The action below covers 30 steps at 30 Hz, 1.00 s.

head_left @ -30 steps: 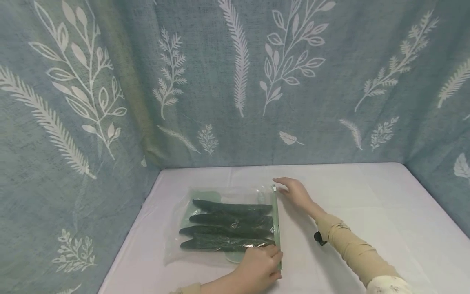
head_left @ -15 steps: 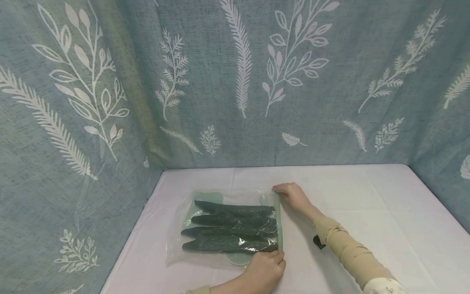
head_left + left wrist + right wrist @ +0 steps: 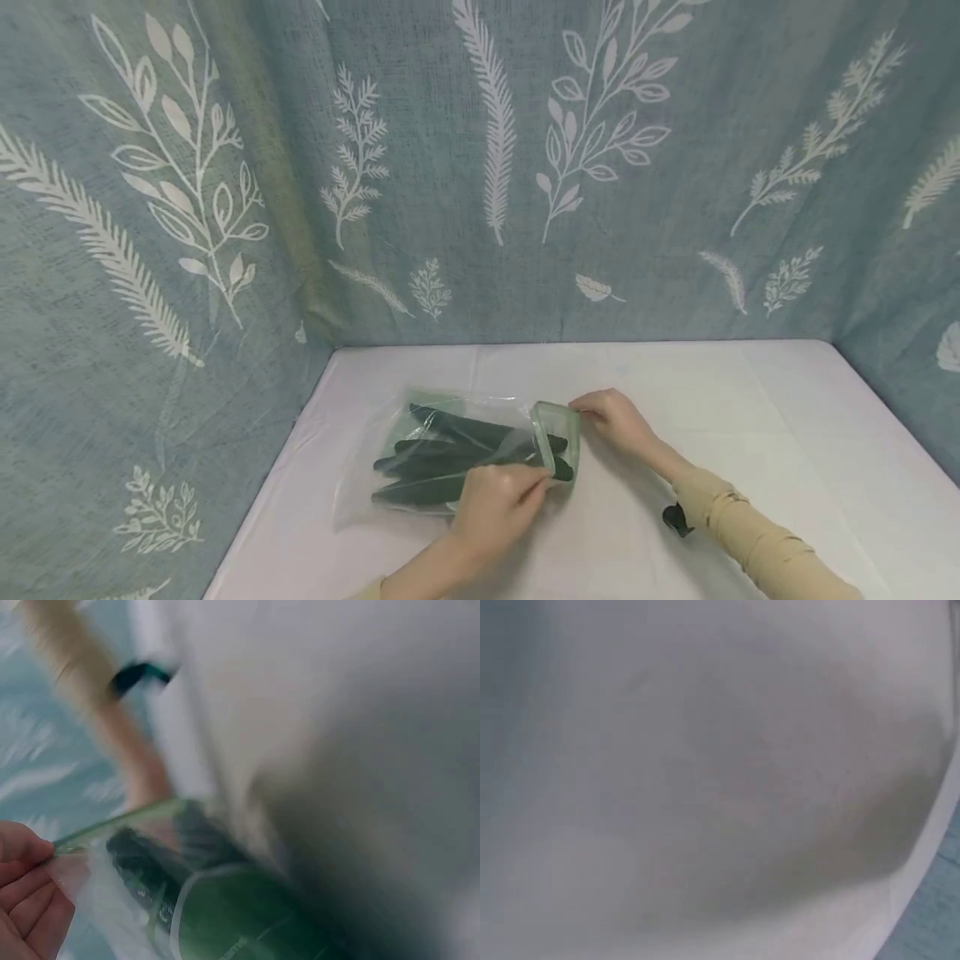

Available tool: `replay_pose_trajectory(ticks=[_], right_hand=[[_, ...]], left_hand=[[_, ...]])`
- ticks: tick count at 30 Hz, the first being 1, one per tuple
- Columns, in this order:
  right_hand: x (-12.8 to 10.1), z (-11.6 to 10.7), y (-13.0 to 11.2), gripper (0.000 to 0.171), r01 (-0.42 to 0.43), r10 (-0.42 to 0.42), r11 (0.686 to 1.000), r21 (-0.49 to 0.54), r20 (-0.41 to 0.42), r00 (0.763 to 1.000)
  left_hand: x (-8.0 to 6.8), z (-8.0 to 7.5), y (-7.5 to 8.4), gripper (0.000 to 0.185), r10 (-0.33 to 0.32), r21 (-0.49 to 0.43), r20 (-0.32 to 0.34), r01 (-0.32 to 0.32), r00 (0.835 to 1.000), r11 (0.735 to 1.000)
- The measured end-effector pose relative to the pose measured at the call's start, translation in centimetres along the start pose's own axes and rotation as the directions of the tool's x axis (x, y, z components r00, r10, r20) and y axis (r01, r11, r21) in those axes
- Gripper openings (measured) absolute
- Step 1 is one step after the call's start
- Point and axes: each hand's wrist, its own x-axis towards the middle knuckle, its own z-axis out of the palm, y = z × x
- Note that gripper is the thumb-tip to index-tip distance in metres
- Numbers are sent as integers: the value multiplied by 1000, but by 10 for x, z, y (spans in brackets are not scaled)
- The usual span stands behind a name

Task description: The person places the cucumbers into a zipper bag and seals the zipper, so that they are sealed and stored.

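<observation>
A clear zip bag (image 3: 491,405) with a green zip strip and green print lies on the table, several dark green cucumbers (image 3: 480,430) inside it. Its mouth faces right and gapes, with cucumber ends showing in the gap. My left hand (image 3: 498,504) pinches the near edge of the mouth and holds it up. At the far right corner of the mouth, my right hand (image 3: 615,423) pinches the other side. In the left wrist view, the left hand (image 3: 30,889) grips the strip between thumb and fingers. The right wrist view shows neither hand nor bag.
A white cloth (image 3: 712,433) covers the table, its back edge meeting a blue-green leaf-patterned curtain (image 3: 442,183). More curtain hangs along both sides. A small black item (image 3: 677,520) sits at the right sleeve (image 3: 750,521).
The bag's mouth, flat and closed before, now stands open. My left hand has moved up and to the left with the near edge; the right hand has shifted slightly right and toward me.
</observation>
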Motion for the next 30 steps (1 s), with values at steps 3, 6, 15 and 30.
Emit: replay_pose_trajectory(ticks=[3,6,15,30], right_hand=[[-10,-15,-8,23,-36,37,999,22,-57,998],[-15,-33,-18,22,-85,96,993,79,-146,985],[-6,-105,-59,11,-87,126,989,119,-384,915],[8,-154,-142,13,54,169,945,321,-625,762]], left_hand=[[16,-22,-3,10,-69,-93,-89,61,994,994],[29,-44,-6,12,-129,-200,-151,97,980,975],[63,-100,-16,13,-321,-501,-326,125,889,856],[79,-133,-41,23,-585,-754,-135,300,799,584]])
